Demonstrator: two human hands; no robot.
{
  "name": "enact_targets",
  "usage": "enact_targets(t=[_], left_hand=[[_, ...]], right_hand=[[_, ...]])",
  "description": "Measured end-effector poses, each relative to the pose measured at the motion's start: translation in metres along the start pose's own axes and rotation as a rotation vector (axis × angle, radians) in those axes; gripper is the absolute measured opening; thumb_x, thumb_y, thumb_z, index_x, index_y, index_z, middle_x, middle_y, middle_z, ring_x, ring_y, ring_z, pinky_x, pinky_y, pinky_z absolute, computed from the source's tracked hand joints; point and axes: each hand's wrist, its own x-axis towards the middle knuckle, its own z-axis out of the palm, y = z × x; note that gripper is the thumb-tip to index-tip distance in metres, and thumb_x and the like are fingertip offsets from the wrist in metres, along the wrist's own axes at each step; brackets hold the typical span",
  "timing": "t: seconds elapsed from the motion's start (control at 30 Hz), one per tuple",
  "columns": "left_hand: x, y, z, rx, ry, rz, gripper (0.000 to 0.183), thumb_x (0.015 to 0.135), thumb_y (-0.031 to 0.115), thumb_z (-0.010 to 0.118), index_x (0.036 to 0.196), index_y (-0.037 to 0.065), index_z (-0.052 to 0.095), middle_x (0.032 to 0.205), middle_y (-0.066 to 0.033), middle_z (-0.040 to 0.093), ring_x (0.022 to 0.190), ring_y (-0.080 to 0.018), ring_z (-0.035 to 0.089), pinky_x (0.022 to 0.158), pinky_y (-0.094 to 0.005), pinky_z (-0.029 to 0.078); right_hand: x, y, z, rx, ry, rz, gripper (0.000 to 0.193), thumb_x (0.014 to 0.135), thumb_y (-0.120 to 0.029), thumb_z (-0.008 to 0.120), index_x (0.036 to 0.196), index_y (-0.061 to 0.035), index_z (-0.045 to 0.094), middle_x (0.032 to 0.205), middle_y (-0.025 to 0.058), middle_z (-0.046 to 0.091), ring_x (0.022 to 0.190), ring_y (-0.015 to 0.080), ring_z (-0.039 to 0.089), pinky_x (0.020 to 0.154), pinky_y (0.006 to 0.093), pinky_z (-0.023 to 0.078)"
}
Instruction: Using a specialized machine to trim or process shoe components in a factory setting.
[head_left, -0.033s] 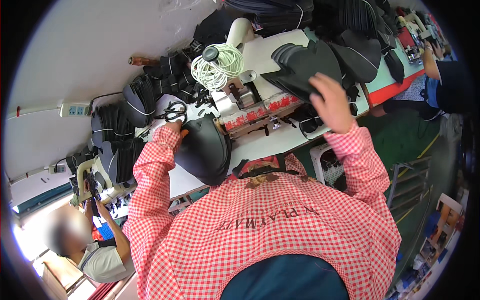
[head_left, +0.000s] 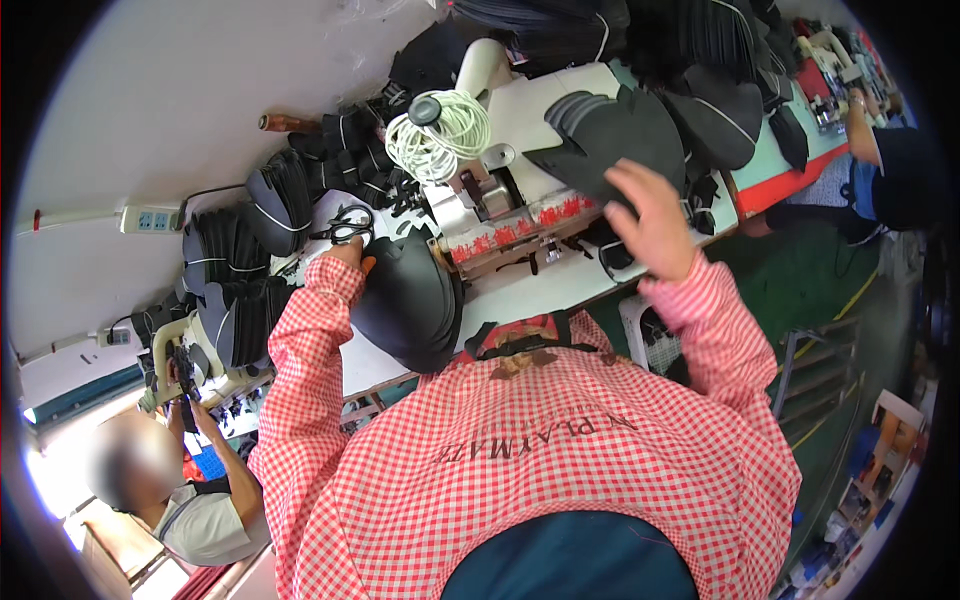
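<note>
My left hand (head_left: 351, 255) rests at the left edge of a stack of curved black panels (head_left: 408, 305) on the white table, its thumb against the stack. Black-handled scissors (head_left: 350, 226) lie just beyond its fingers, which are mostly hidden, so I cannot tell whether they grip anything. My right hand (head_left: 655, 222) is open with fingers apart, over the near edge of another pile of black panels (head_left: 625, 135). That pile lies fanned on the pale bed of a sewing machine (head_left: 485, 65).
A coil of pale cord (head_left: 440, 140) hangs on the machine. Tied bundles of black pieces (head_left: 280, 200) line the left and back. A white basket (head_left: 660, 345) stands below the table's front edge. Co-workers are at left (head_left: 205, 515) and far right (head_left: 905, 175).
My right hand has shifted slightly toward me and to the left, still open. My left hand stays at the edge of the black stack.
</note>
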Motion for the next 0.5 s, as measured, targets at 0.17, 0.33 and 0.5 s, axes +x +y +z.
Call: enact_targets(t=[0.17,0.33,0.5], left_hand=[[0.0,0.004,-0.008,-0.08,0.01,0.127,0.028,0.083,0.029,0.057,0.097,0.006,0.062,0.091,-0.0182,0.064,0.088,-0.0359,0.06,0.077,-0.0433,0.048],[0.01,-0.006,0.01,0.001,0.084,-0.016,0.027,0.084,0.029,0.052,0.098,0.007,0.062,0.089,-0.0176,0.064,0.085,-0.0353,0.061,0.075,-0.0435,0.048],[-0.029,0.016,-0.032,-0.582,-0.277,0.734,0.028,0.079,0.021,0.062,0.102,0.005,0.064,0.092,-0.0138,0.066,0.084,-0.0256,0.063,0.077,-0.0317,0.049]], right_hand=[[-0.012,-0.056,0.024,0.725,-0.396,0.146,0.041,0.074,-0.013,0.066,0.111,0.0013,0.056,0.1,0.0184,0.062,0.088,0.0255,0.063,0.079,0.0325,0.049],[-0.021,-0.047,0.042,0.778,-0.429,0.235,0.038,0.075,-0.009,0.065,0.11,0.0025,0.056,0.094,0.0173,0.064,0.083,0.0213,0.065,0.076,0.0305,0.05],[-0.016,-0.05,0.026,0.955,-0.456,0.418,0.044,0.073,-0.01,0.068,0.112,0.0029,0.055,0.099,0.0145,0.064,0.092,0.0189,0.061,0.085,0.0307,0.045]])
